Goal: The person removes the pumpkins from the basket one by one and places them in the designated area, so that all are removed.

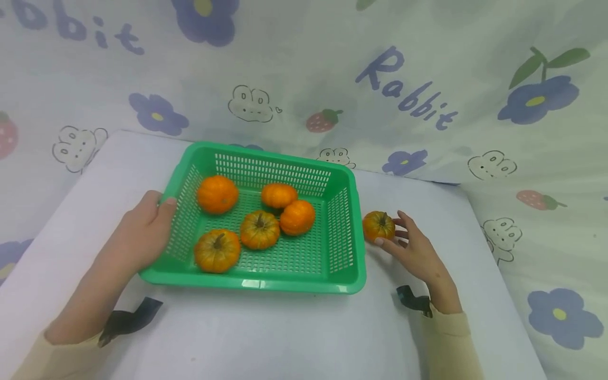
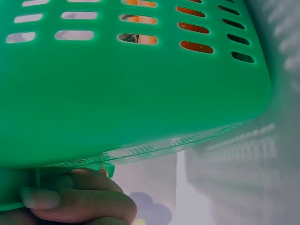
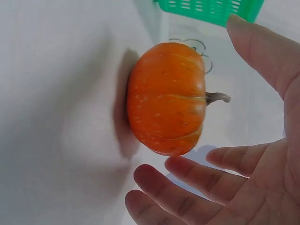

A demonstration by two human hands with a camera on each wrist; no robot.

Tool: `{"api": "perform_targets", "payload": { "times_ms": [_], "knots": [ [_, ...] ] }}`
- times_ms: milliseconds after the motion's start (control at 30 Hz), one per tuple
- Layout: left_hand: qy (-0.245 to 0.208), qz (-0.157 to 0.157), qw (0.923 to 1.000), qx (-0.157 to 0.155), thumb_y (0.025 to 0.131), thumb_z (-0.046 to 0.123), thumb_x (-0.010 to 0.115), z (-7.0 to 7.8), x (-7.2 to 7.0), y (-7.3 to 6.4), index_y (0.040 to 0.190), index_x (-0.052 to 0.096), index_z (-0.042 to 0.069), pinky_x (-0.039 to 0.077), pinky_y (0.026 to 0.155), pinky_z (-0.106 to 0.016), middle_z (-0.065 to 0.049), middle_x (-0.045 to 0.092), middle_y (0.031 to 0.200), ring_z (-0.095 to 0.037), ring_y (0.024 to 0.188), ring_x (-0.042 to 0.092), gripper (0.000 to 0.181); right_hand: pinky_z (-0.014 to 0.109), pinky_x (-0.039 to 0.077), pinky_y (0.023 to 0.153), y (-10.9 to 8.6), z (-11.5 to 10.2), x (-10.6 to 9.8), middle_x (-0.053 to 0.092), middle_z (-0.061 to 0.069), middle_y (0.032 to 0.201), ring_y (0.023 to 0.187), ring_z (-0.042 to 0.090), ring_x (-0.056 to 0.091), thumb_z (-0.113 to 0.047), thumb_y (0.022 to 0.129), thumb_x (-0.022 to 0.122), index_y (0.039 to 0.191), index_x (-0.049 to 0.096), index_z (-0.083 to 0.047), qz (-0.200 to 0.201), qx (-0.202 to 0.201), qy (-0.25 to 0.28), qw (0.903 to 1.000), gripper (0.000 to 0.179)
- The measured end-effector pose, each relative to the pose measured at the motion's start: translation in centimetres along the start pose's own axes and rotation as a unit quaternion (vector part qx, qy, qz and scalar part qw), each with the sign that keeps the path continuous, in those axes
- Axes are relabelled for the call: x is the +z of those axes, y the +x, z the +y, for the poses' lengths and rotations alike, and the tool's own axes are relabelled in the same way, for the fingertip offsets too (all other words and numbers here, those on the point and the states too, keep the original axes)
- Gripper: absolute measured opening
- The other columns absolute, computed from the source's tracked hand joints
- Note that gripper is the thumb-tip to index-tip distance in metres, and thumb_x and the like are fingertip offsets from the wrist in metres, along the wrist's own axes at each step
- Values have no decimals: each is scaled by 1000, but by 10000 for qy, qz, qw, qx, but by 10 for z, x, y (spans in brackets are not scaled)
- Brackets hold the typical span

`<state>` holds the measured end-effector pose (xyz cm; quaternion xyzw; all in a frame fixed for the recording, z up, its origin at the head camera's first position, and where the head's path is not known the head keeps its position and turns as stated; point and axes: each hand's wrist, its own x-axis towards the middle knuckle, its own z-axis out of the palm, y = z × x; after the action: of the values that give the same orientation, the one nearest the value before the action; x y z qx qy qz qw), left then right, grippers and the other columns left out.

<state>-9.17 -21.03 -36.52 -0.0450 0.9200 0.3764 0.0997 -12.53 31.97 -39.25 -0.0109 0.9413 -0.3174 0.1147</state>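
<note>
My left hand (image 1: pixel 144 232) grips the left rim of a green plastic basket (image 1: pixel 304 287); in the left wrist view its curled fingers (image 2: pixel 89 199) show under the rim. Inside the basket lie several small pumpkins, among them a plain orange pumpkin (image 1: pixel 217 195) and a streaked pumpkin (image 1: pixel 217 250) with a stem. Just outside the basket's right wall sits another small pumpkin (image 1: pixel 379 226) on the table. My right hand (image 1: pixel 415 250) is beside it, thumb and fingers spread around it. In the right wrist view this pumpkin (image 3: pixel 166 99) stands upright, not pinched; whether a fingertip touches it I cannot tell.
The white table (image 1: pixel 285 338) runs under the basket and both arms. A patterned cloth (image 1: pixel 294 63) with flowers, rabbits and lettering hangs behind and at the sides. Dark straps (image 1: pixel 130 319) stick out near both wrists.
</note>
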Motion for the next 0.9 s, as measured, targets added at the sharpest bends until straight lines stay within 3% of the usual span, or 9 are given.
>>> {"api": "perform_targets", "payload": {
  "times_ms": [267,700,900],
  "knots": [
    [67,29,10000,12,113,44,16,0,-3,-3,145,30,-10,47,58,-37,-25,56,103,-31,76,56,64,60,38,112,-6,-11,-9,34,22,163,144,44,42,-52,98,71,167,12,-9,87,-359,110,9993,101],
    [55,91,9999,-18,112,48,16,-2,-2,-3,146,29,-9,48,57,-38,-26,57,104,-32,75,57,68,58,40,111,-27,-42,-12,41,14,161,144,39,44,-34,101,73,166,25,-14,458,-1068,212,9930,84],
    [150,59,9999,1,112,48,15,-4,1,1,148,29,-9,48,61,-40,-28,56,108,-35,81,57,69,39,46,107,-40,-51,-10,50,4,156,140,30,51,-24,101,73,159,41,-16,631,-1757,279,9820,67]
  ]
}}
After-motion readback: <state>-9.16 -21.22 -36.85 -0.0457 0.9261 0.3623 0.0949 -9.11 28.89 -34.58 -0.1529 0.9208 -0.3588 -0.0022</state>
